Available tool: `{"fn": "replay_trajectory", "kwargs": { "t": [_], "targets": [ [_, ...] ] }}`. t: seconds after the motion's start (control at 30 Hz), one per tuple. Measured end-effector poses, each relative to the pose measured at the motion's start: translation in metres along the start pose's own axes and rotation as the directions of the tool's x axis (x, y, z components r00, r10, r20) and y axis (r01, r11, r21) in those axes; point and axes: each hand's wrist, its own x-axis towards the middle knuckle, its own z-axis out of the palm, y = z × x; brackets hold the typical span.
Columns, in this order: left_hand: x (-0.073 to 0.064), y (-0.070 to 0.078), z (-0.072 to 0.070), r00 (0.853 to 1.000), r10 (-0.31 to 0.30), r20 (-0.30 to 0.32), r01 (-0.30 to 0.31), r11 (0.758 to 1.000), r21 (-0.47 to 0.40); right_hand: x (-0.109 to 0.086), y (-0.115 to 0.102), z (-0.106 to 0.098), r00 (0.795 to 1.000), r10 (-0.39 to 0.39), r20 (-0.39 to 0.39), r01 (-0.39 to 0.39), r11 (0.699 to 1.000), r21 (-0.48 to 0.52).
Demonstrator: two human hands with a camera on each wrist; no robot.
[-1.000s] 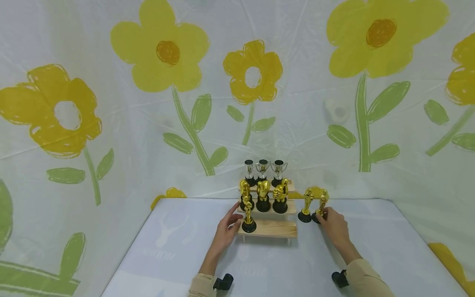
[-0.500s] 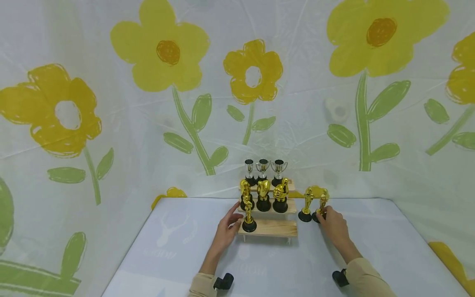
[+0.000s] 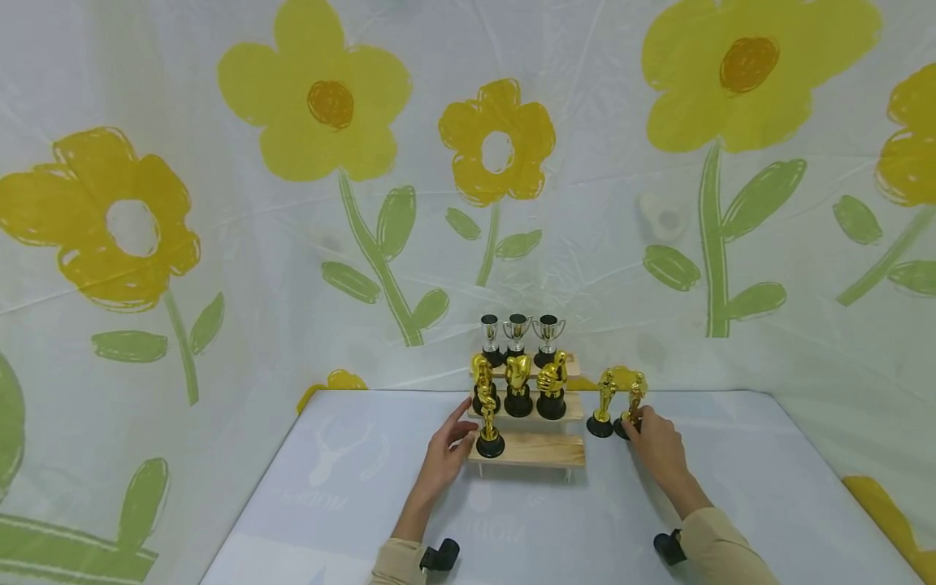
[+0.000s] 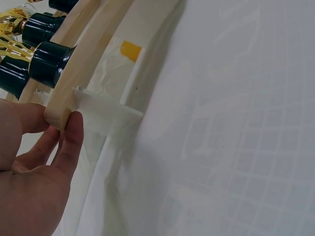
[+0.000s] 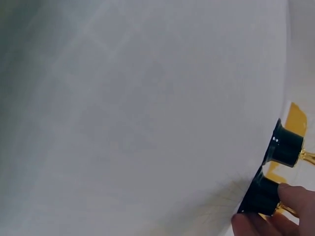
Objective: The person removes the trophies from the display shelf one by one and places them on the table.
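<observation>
A tiered wooden display shelf (image 3: 541, 449) stands on the table. My left hand (image 3: 442, 455) grips the left end of its lowest board; in the left wrist view thumb and fingers pinch the board's end (image 4: 61, 110). A gold figurine trophy (image 3: 488, 426) stands at the left of that board. To the right of the shelf, my right hand (image 3: 660, 448) holds a second gold figurine trophy (image 3: 636, 394) low down, its black base (image 5: 261, 195) showing in the right wrist view. A matching figurine trophy (image 3: 604, 398) stands upright just left of it.
On the middle board stand three gold trophies, among them a thumbs-up trophy (image 3: 553, 386). The top board bears three silver cups, one of them a two-handled cup (image 3: 548, 331). The white table (image 3: 351, 471) ends at a flowered curtain (image 3: 249, 341) behind.
</observation>
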Motion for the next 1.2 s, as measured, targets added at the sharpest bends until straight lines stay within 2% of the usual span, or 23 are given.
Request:
{"fn": "replay_trajectory", "kwargs": {
  "t": [0.17, 0.3, 0.43, 0.6, 0.67, 0.87, 1.03, 1.2],
  "targets": [
    [0.0, 0.001, -0.001, 1.0, 0.009, 0.011, -0.009, 1.0, -0.001, -0.001, 0.001, 0.001, 1.0, -0.006, 0.003, 0.006, 1.0, -0.006],
    [0.0, 0.005, 0.001, 1.0, 0.009, 0.004, -0.009, 1.0, 0.018, -0.003, 0.002, 0.001, 0.999, 0.002, 0.044, -0.002, 1.0, -0.006],
    [-0.003, 0.021, 0.0, 1.0, 0.011, 0.009, -0.011, 1.0, 0.012, -0.005, 0.001, -0.001, 0.996, 0.01, 0.086, -0.01, 1.0, 0.002],
    [-0.007, 0.038, -0.004, 1.0, 0.012, 0.026, -0.012, 1.0, 0.003, -0.01, -0.003, -0.004, 0.995, 0.001, 0.103, 0.0, 1.0, -0.008],
    [-0.007, 0.035, -0.003, 1.0, 0.008, 0.014, -0.008, 1.0, 0.008, -0.013, -0.005, -0.006, 0.994, -0.002, 0.106, 0.003, 1.0, -0.008],
    [-0.002, 0.006, 0.0, 1.0, -0.01, -0.005, 0.01, 1.0, 0.014, -0.022, -0.009, -0.011, 0.992, -0.024, 0.125, 0.023, 1.0, 0.005],
    [-0.001, 0.005, 0.0, 1.0, -0.029, -0.007, 0.029, 0.999, 0.019, -0.032, -0.019, -0.02, 0.988, -0.031, 0.149, 0.027, 0.999, 0.032],
    [-0.001, 0.005, 0.0, 1.0, 0.006, -0.012, -0.006, 1.0, 0.005, -0.039, -0.03, -0.022, 0.986, -0.057, 0.159, 0.054, 0.998, 0.024]
  ]
}}
